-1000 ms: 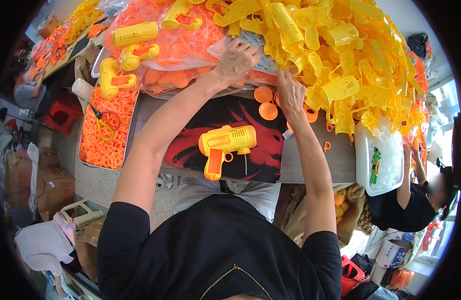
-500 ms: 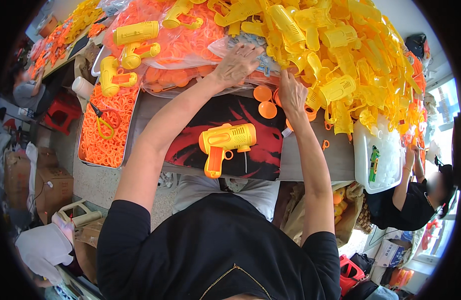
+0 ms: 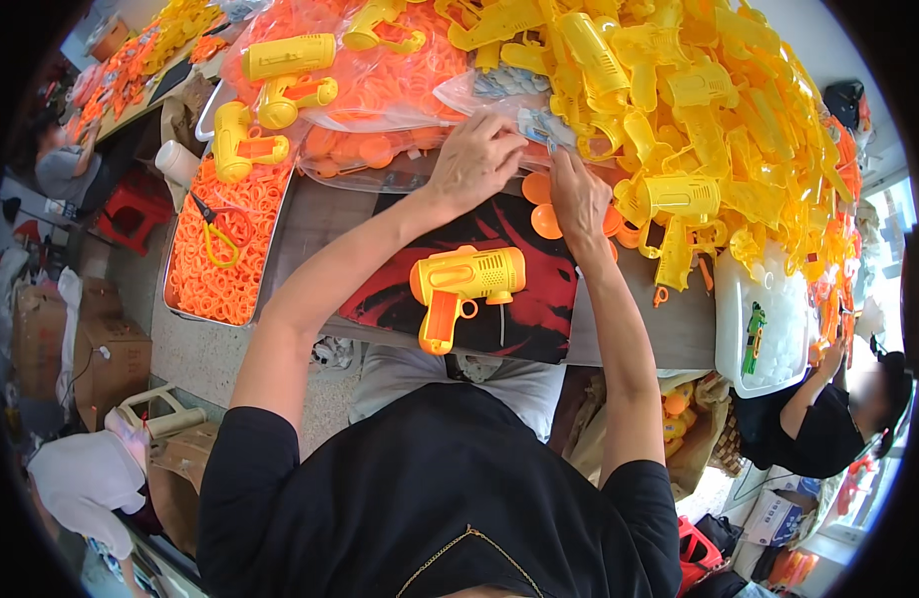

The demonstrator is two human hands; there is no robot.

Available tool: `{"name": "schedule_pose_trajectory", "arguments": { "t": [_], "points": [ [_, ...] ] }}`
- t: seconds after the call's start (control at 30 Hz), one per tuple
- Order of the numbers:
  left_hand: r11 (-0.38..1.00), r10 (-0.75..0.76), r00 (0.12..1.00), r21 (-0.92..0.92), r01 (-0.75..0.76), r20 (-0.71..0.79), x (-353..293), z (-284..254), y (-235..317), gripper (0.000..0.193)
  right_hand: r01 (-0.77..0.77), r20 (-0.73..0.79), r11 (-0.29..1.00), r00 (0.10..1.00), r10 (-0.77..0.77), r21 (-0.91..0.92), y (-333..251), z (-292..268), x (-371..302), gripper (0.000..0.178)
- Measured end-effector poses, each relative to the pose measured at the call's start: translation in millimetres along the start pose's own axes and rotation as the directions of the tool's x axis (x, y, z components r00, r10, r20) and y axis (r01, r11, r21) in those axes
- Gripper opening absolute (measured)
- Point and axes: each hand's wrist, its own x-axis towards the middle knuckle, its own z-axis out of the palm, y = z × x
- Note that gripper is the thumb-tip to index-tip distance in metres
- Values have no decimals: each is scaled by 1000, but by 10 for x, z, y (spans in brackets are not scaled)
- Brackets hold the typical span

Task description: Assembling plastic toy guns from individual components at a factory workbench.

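My left hand (image 3: 475,165) has its fingers drawn together by the mouth of a clear plastic bag; whatever sits between them is hidden. A little to its right, my right hand (image 3: 579,199) pinches a small grey-blue part (image 3: 551,146) at its fingertips. Similar small grey-blue parts (image 3: 509,82) lie in the bag beyond both hands. Below them, a yellow toy bubble gun body (image 3: 469,279) with an orange handle inside rests on a black and red mat (image 3: 539,329). Orange round caps (image 3: 545,221) lie beside my right wrist.
Yellow gun shells (image 3: 669,90) are heaped at the far right. Bags of orange parts (image 3: 380,75) fill the far left, with more gun bodies on top. A tray of orange rings (image 3: 220,289) holds scissors (image 3: 218,234). A white tub (image 3: 729,329) stands right; co-workers sit both sides.
Both hands have drawn back toward me from the bag of grey-blue parts, and a small part now shows at my right fingertips. The whole view has shifted slightly.
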Motion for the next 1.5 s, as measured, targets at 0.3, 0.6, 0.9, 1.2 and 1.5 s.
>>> {"name": "schedule_pose_trajectory", "arguments": {
  "t": [0.3, 0.6, 0.9, 1.2, 1.5],
  "points": [
    [250, -504, 707, -699, 670, 496, -183, -291, 298, 19, 300, -205, 947, 940, -273, 116, -455, -687, -202, 21],
    [48, -619, 631, -780, 624, 467, -399, -685, 547, 11, -550, 518, -34, 761, 391, 834, -1006, -878, -187, 16],
    [-304, -278, 541, -607, 735, 794, -856, -1263, 484, 15, -612, 603, -2, 779, 173, 791, -1038, -1156, -284, 10],
    [942, -278, 938, -131, 308, 208, -1344, -1107, 635, 26, -626, 445, 557, 780, 440, 546, -825, -1236, -764, 22],
    [918, -294, 938, -220, 331, 185, -1442, -1010, 577, 27, -594, 448, 560, 804, 390, 578, -908, -1127, -792, 21]
  ]
}}
